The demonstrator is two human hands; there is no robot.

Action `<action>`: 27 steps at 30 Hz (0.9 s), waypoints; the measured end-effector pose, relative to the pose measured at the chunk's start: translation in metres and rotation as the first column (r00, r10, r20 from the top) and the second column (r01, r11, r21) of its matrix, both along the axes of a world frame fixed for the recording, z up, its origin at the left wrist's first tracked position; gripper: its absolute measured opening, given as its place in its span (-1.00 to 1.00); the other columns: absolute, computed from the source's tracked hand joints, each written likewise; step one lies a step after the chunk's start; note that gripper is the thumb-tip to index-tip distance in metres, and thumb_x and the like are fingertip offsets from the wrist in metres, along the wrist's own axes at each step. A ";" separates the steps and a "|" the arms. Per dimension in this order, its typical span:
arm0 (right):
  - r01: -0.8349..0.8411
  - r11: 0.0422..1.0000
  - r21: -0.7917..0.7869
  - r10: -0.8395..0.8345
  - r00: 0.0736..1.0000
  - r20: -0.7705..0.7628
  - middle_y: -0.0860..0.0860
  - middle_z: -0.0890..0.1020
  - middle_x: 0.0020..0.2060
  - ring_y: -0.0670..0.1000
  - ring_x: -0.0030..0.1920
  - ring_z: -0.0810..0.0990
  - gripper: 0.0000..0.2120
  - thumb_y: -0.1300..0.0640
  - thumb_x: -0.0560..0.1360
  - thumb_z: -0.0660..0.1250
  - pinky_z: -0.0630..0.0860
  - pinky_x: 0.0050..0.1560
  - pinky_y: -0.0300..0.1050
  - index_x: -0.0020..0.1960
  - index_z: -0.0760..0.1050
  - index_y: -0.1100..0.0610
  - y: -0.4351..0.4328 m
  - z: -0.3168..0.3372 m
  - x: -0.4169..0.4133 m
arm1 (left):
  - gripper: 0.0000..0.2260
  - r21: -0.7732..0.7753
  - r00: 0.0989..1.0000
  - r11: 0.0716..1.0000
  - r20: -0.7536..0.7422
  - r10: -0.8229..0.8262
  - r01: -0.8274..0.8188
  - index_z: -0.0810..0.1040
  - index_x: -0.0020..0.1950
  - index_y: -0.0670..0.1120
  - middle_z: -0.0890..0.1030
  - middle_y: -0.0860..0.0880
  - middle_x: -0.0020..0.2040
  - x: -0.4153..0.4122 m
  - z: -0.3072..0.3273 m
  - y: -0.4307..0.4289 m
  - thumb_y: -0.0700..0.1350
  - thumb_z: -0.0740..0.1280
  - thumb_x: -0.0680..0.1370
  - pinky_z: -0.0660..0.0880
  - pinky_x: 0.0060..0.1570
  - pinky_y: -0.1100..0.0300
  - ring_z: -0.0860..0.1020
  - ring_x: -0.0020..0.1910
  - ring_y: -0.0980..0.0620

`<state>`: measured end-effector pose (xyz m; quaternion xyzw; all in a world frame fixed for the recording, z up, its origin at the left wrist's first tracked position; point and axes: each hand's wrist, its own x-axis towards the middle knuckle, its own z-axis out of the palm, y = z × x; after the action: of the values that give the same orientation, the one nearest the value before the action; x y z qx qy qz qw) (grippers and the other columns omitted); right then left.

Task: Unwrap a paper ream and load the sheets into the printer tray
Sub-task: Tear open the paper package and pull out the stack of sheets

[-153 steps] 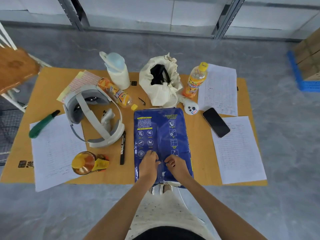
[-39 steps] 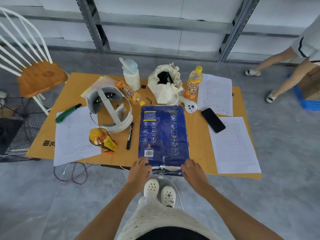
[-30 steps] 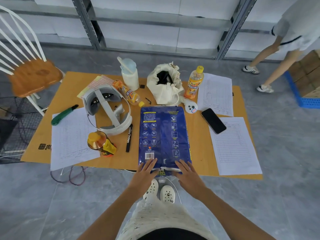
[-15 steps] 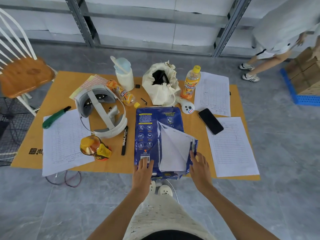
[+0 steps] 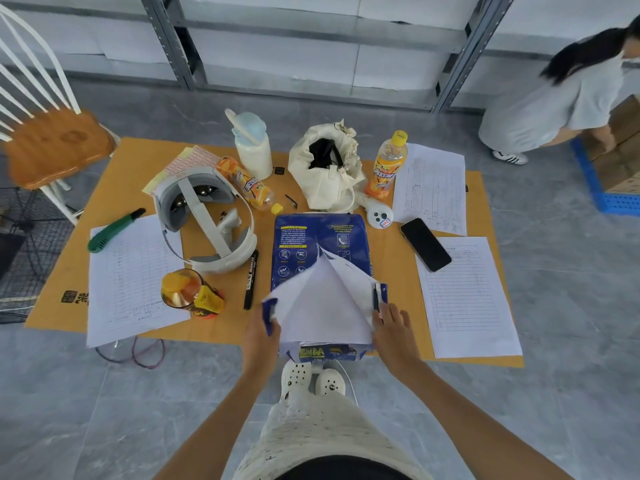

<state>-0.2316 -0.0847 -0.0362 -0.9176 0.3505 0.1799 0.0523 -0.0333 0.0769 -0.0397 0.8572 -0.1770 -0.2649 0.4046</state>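
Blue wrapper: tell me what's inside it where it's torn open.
Both hands, left hand and right hand, spread the blue wrapper at its near end. Only its white inner flaps show there; the sheets themselves stay covered.

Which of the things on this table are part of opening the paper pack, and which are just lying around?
In use: paper ream, its blue wrapper flaps, left hand, right hand.

Lying about: headset, marker, green knife, phone, bag, bottles, loose sheets. No printer tray in view.
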 end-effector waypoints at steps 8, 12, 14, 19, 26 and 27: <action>-0.222 0.967 0.125 0.209 0.972 0.106 0.12 0.40 0.28 0.12 0.32 0.36 -0.54 0.37 0.45 0.31 0.36 0.33 -0.02 0.31 0.35 0.17 0.014 -0.001 0.009 | -0.70 0.264 0.910 0.963 0.384 -0.155 0.052 0.43 0.05 -0.15 0.46 -0.17 0.12 0.022 0.016 -0.006 -0.39 0.36 0.39 0.51 -0.08 0.04 0.45 0.01 -0.13; -0.230 0.955 0.189 0.217 0.972 0.084 0.16 0.18 0.47 0.16 0.46 0.20 -0.46 0.29 0.52 0.26 0.25 0.45 0.06 0.45 0.17 0.15 0.022 -0.004 0.023 | -0.64 0.539 0.406 0.617 0.468 -0.785 0.573 0.60 -0.35 -0.07 0.63 -0.01 -0.27 0.028 0.025 -0.010 -0.27 0.63 -0.03 0.56 -0.29 0.23 0.61 -0.21 -0.02; -0.209 0.961 0.184 0.204 0.978 0.046 0.18 0.14 0.48 0.18 0.48 0.14 -0.41 0.26 0.52 0.27 0.22 0.46 0.07 0.47 0.11 0.14 0.023 -0.005 0.030 | -0.69 0.563 0.310 0.431 0.302 -0.901 0.705 0.63 -0.03 -0.08 0.63 -0.02 -0.01 0.026 0.019 -0.012 -0.25 0.53 0.26 0.52 -0.02 0.18 0.56 0.06 -0.01; -0.143 0.976 0.167 0.152 0.987 -0.044 0.22 0.17 0.45 0.21 0.45 0.18 -0.36 0.09 0.50 0.31 0.28 0.41 0.09 0.47 0.08 0.15 0.024 -0.008 0.043 | -0.55 0.652 0.347 0.373 0.177 -0.921 0.660 0.42 0.27 -0.07 0.45 -0.08 0.28 0.022 0.007 -0.005 -0.01 0.42 0.44 0.38 0.25 0.05 0.39 0.29 -0.08; -0.211 0.976 0.061 0.211 0.978 0.009 0.21 0.50 0.21 0.18 0.16 0.53 -0.47 0.11 0.33 0.50 0.59 0.08 0.02 0.25 0.43 0.14 0.018 0.000 0.055 | -0.43 0.672 0.325 0.451 0.314 -0.892 0.588 0.66 -0.09 0.04 0.66 0.04 -0.16 0.015 0.005 -0.010 -0.04 0.67 -0.07 0.60 -0.22 0.22 0.65 -0.17 0.05; -0.236 0.966 0.106 0.238 0.971 -0.006 0.22 0.40 0.30 0.19 0.24 0.45 -0.52 0.16 0.45 0.37 0.53 0.17 0.06 0.33 0.32 0.15 0.016 -0.001 0.054 | -0.47 0.657 0.322 0.468 0.339 -0.884 0.591 0.67 -0.12 0.04 0.66 0.04 -0.17 0.016 0.003 -0.010 -0.06 0.67 -0.05 0.60 -0.23 0.22 0.65 -0.18 0.06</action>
<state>-0.1778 -0.0684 -0.0369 -0.9471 0.2291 0.2116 0.0752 -0.0170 0.0673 -0.0371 0.7668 -0.6241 -0.1411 -0.0504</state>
